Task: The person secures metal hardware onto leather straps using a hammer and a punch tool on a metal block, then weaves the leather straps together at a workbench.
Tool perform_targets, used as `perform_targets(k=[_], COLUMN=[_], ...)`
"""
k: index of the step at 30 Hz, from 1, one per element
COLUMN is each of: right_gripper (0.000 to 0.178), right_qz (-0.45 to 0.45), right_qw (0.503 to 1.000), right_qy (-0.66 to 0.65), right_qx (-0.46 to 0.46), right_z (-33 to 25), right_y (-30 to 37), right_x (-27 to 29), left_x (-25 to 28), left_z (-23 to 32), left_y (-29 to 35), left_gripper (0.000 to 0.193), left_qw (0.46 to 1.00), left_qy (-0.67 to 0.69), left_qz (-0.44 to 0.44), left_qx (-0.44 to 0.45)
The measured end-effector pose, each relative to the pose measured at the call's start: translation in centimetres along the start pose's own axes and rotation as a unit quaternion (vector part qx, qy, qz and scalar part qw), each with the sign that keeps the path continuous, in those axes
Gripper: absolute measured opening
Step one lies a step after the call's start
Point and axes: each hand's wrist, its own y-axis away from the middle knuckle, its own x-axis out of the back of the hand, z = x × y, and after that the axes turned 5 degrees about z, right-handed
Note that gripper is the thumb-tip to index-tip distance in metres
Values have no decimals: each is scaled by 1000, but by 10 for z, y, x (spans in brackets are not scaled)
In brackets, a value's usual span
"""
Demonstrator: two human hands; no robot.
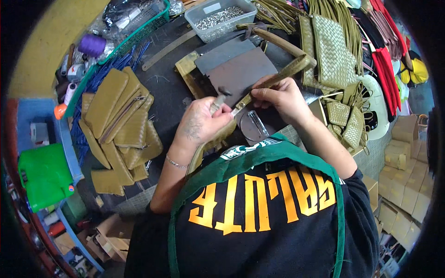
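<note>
In front of my chest, both hands are closed on an olive leather strap (287,71). My right hand (282,99) pinches it between thumb and fingers, close to a small metal fitting (241,104). The strap runs on past that hand toward the far right. My left hand (201,121) grips beside the fitting, its fingers partly hiding what they hold. A small dark-tipped tool (224,91) shows above the left fingers; whether that hand holds it too is unclear. Beyond the hands lie flat brown and grey plates (241,67) on the dark worktable (167,83).
Olive woven pouches (120,125) are heaped at left, with more woven pieces (331,51) at right. A clear bin (220,21) of metal parts stands at the back near a wooden-handled hammer (282,44). Close to my body lies a round object with metal pins (254,125).
</note>
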Motion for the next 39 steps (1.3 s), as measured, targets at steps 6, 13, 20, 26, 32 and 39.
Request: perform_targets(k=[6, 13, 20, 26, 32, 39], right_gripper=[9, 10, 28, 18, 20, 23], right_qz=[3, -13, -6, -79, -175, -250], right_qw=[997, 991, 880, 795, 679, 686], right_qy=[42, 111, 429, 563, 569, 515], right_qx=[68, 78, 202, 212, 430, 449], right_z=[5, 10, -10, -59, -21, -23], right_y=[13, 7, 7, 33, -12, -19], right_x=[-11, -3, 16, 27, 15, 11], left_x=[3, -9, -14, -14, -14, -15], left_z=[2, -15, -6, -4, -11, -11], left_y=[5, 6, 0, 4, -2, 2], left_gripper=[20, 16, 21, 25, 31, 34], left_qw=[984, 973, 984, 987, 981, 984], left_qy=[-157, 140, 57, 23, 48, 34], left_qz=[-39, -17, -13, 18, 13, 27], left_qx=[81, 183, 169, 159, 185, 171])
